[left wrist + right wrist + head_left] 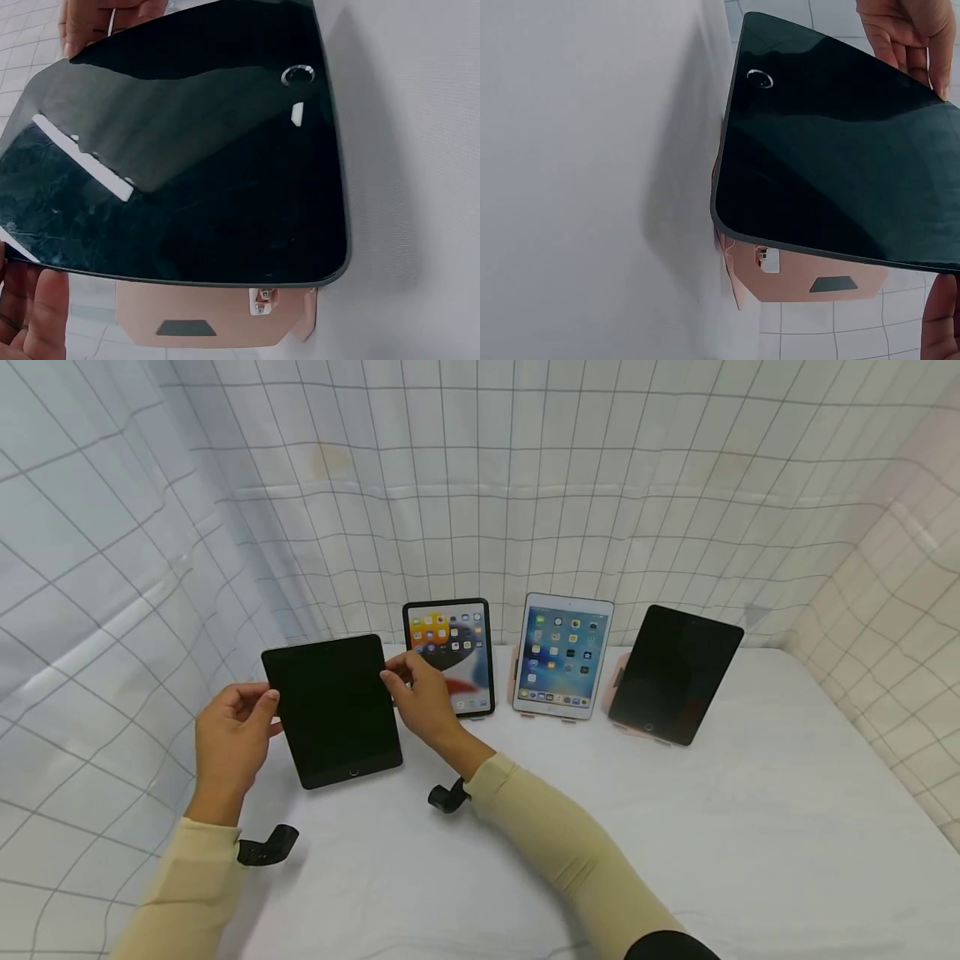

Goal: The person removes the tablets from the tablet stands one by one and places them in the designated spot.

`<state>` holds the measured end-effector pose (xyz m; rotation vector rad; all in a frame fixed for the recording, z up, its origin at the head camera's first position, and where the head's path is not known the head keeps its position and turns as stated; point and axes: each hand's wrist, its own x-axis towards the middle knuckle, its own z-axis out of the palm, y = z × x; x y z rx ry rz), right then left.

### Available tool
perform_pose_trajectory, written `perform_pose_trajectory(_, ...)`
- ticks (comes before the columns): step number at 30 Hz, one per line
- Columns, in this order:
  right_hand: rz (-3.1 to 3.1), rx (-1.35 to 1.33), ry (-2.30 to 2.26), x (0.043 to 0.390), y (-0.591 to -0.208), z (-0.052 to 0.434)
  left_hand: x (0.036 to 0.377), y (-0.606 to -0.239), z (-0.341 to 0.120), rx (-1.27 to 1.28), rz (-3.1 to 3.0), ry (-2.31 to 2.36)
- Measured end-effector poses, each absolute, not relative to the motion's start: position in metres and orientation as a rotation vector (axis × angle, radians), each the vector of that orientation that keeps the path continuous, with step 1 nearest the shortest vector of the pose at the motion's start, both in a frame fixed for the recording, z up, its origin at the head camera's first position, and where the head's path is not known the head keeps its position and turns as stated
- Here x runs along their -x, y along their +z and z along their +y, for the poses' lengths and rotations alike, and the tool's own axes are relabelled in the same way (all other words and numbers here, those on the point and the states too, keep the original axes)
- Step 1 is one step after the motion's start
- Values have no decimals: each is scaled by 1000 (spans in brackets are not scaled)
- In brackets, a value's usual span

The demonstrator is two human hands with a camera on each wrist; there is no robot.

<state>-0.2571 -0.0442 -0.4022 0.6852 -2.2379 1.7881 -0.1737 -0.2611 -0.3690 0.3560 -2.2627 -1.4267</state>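
Note:
A dark-screened tablet [333, 714] with a round home button at its lower edge is held upright and slightly tilted at the left. My left hand [232, 743] pinches its left edge between thumb and fingers. On the opposite edge, near the upper corner, my right hand [427, 697] pinches it the same way. Behind the tablet a pink stand [217, 311] shows in the left wrist view, and the same stand [810, 274] appears in the right wrist view. Most of the stand is hidden by the tablet; whether they touch I cannot tell.
Rightward along the back stand a black-framed tablet [472, 652] with a lit screen, a white tablet [564, 656], also lit, and a tilted dark tablet [675, 677]. A white cloth covers the table [750, 827]. Gridded curtains [525, 485] enclose the back and sides.

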Motion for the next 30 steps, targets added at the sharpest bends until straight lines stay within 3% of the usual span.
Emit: perform_pose_trajectory(30, -2337, -630, 1957, 233, -405, -31, 148, -360, -267, -174, -2584, -1415)
